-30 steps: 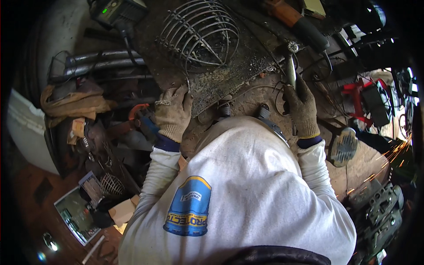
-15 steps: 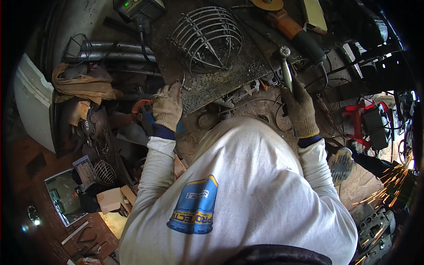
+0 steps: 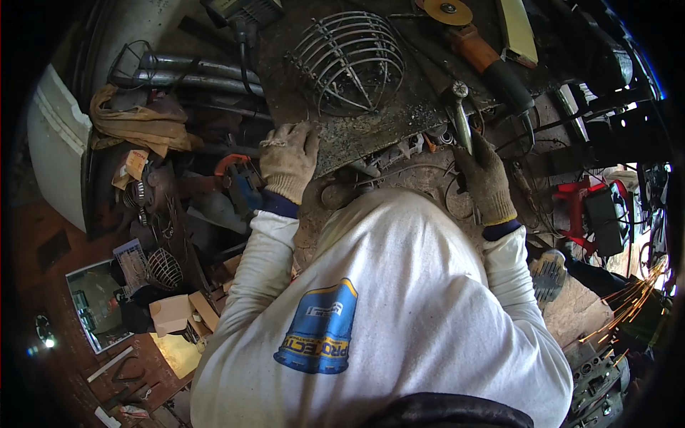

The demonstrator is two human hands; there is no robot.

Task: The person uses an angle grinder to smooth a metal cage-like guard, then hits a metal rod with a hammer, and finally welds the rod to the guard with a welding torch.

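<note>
My left hand (image 3: 289,158), in a knitted work glove, lies on the left edge of a dark steel worktable (image 3: 342,140), its fingers extended and nothing seen in them. A dome-shaped cage of welded metal rods (image 3: 349,60) stands on the tabletop, ahead and to the right of that hand. My right hand (image 3: 486,178), gloved too, is closed around the shaft of a metal hammer (image 3: 462,118). The hammer's round, shiny head points away from me, beside the table's front edge. Beyond it lies an orange and black angle grinder (image 3: 489,64) with a tan disc.
Metal pipes (image 3: 200,75) and a brown cloth (image 3: 139,125) lie left of the table. A yellowish bar (image 3: 517,32) rests at the far right. Sparks (image 3: 635,303) fly at the right, near a red frame (image 3: 574,207). Another rod cage (image 3: 164,269) sits lower left.
My left hand has shifted a little right along the table edge. My right hand keeps its grip on the hammer. The whole view has shifted slightly.
</note>
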